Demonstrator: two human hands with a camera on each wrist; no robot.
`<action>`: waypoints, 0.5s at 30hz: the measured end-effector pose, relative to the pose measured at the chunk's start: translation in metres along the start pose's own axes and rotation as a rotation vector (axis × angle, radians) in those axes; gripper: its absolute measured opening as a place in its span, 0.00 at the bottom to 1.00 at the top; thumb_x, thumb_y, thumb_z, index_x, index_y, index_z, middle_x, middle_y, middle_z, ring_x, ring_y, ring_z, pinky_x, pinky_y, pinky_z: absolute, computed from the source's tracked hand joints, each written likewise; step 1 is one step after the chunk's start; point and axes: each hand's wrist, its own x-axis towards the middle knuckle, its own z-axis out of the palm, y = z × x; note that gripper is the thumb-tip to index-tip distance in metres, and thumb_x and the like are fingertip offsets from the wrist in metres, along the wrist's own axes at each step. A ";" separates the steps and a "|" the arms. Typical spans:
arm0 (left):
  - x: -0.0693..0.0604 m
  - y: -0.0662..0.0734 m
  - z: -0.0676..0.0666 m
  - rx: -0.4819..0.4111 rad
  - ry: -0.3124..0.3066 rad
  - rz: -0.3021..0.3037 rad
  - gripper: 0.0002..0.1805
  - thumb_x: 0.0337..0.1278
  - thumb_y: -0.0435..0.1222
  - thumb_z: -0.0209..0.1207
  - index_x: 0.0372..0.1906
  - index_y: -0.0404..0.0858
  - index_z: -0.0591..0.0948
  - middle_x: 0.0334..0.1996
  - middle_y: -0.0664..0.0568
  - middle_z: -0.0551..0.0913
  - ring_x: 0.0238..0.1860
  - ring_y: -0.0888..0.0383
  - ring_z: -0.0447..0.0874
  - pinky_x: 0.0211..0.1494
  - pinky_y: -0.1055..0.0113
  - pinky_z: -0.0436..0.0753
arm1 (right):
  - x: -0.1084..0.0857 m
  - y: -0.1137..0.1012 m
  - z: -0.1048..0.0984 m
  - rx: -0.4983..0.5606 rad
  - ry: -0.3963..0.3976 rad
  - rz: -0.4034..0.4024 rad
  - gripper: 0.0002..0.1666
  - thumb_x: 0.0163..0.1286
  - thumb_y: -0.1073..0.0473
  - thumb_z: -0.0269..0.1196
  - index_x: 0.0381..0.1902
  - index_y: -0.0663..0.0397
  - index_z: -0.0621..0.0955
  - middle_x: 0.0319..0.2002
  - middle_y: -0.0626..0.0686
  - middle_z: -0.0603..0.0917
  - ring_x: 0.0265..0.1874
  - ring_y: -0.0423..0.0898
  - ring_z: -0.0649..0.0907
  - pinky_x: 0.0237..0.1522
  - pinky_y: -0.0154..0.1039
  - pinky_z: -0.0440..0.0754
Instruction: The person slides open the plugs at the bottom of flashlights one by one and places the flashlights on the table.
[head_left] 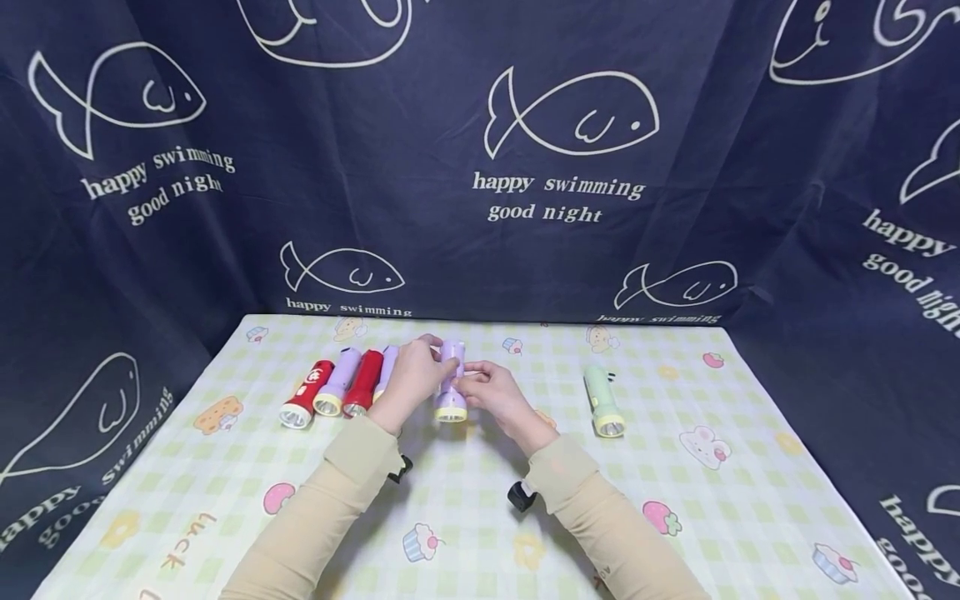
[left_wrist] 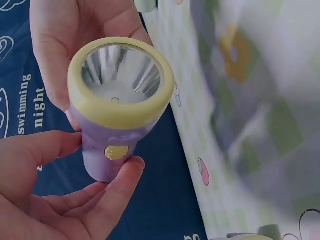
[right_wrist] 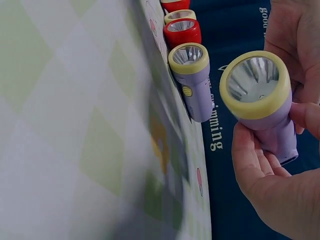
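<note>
Head view: both hands on one purple flashlight, mid-table, lens end toward the wearer.
Left hand and right hand each pinch the purple flashlight between thumb and fingers, one from either side; the wrist views show its yellow rim, silver reflector and yellow switch, with the body apart from the cloth. Beside the left hand, four more lie in a row, lens ends toward the wearer; from the outer left: white-rimmed red flashlight, yellow-rimmed lilac flashlight, all-red flashlight, then a second lilac flashlight, partly hidden by the left hand in the head view. Green flashlight, yellow-rimmed, lies well apart, right of the right hand. Surface: checked tablecloth; behind it, navy curtain with fish print.
</note>
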 end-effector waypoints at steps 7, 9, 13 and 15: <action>0.002 -0.003 -0.001 -0.163 -0.031 -0.049 0.20 0.52 0.38 0.64 0.48 0.31 0.79 0.35 0.42 0.83 0.34 0.53 0.82 0.33 0.66 0.83 | -0.002 0.001 -0.003 -0.018 0.017 -0.037 0.28 0.62 0.66 0.62 0.58 0.70 0.69 0.44 0.62 0.82 0.33 0.39 0.81 0.39 0.34 0.83; 0.004 -0.006 0.000 -0.246 -0.058 -0.078 0.20 0.52 0.36 0.64 0.49 0.31 0.78 0.37 0.41 0.82 0.34 0.53 0.83 0.32 0.68 0.84 | -0.002 0.001 -0.003 -0.021 0.025 -0.040 0.27 0.61 0.66 0.62 0.57 0.69 0.70 0.44 0.61 0.82 0.33 0.39 0.81 0.39 0.34 0.83; 0.007 -0.011 0.002 -0.423 -0.108 -0.115 0.20 0.53 0.34 0.63 0.51 0.29 0.76 0.41 0.38 0.81 0.36 0.51 0.84 0.33 0.67 0.86 | -0.003 0.000 -0.005 -0.021 0.037 -0.047 0.26 0.60 0.67 0.63 0.56 0.68 0.72 0.43 0.61 0.82 0.34 0.40 0.82 0.40 0.34 0.82; 0.009 -0.014 0.003 -0.480 -0.122 -0.119 0.20 0.53 0.33 0.64 0.51 0.30 0.76 0.42 0.38 0.81 0.38 0.51 0.84 0.34 0.67 0.86 | -0.003 0.000 -0.007 -0.027 0.036 -0.058 0.25 0.60 0.67 0.62 0.56 0.68 0.72 0.43 0.61 0.82 0.34 0.41 0.81 0.41 0.36 0.82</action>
